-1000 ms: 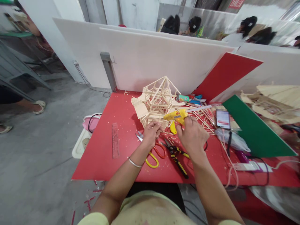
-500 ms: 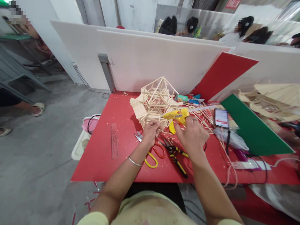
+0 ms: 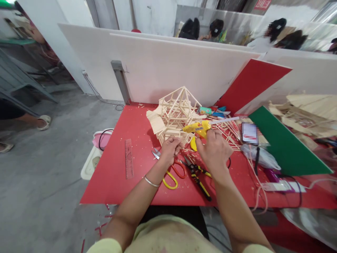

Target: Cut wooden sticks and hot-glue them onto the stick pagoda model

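My right hand point(image 3: 216, 147) is wrapped round the handle of a yellow hot glue gun point(image 3: 198, 128), with a clear glue stick out of its back. The nozzle points left, close to the front of a model house point(image 3: 177, 114) built of thin wooden sticks, with a pointed roof frame. My left hand point(image 3: 170, 149) is closed in a pinch at the model's lower front edge; what lies between its fingertips is too small to make out. Below the hands lie scissors point(image 3: 172, 177) with red and yellow handles and black-and-yellow pliers point(image 3: 198, 179).
A clear ruler point(image 3: 129, 159) lies at the left on the red table point(image 3: 105, 182). Loose sticks point(image 3: 231, 135), a phone point(image 3: 249, 133), a plastic bag point(image 3: 260, 156) and cables are at the right. White boards point(image 3: 168, 63) stand behind; a green board point(image 3: 286, 144) leans at the right.
The glue gun and my right hand have shifted very slightly left and down. My left hand stays at the model's front edge.
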Demonstrator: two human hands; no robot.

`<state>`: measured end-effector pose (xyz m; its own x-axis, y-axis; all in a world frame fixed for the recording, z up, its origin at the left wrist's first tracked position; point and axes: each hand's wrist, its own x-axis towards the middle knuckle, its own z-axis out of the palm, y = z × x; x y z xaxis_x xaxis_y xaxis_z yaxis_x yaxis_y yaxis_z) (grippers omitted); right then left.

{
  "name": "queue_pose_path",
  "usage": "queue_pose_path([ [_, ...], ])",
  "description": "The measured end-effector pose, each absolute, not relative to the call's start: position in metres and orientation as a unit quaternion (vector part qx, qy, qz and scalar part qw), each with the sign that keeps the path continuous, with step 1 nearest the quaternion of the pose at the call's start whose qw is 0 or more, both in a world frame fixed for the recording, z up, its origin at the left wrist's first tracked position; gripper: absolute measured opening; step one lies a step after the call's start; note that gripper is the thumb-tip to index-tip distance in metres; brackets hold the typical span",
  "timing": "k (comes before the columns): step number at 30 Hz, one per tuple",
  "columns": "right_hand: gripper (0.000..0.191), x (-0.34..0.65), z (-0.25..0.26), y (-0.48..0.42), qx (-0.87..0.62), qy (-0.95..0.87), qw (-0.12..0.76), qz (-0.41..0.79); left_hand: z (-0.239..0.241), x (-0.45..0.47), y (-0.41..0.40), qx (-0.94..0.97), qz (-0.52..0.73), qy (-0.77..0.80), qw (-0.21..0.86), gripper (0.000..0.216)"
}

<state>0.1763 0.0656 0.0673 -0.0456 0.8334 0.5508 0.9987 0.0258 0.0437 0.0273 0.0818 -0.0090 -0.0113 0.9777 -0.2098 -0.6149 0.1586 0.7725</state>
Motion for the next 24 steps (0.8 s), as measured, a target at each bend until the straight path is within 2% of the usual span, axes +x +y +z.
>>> queue_pose_path([
  [24, 0.038, 0.1755, 0.0744, 0.0661, -0.650, -0.708, 0.171, -0.217, -0.0091, 0.0246, 0.0802, 0.232, 0.582, 0.382, 0.679, 0.028],
])
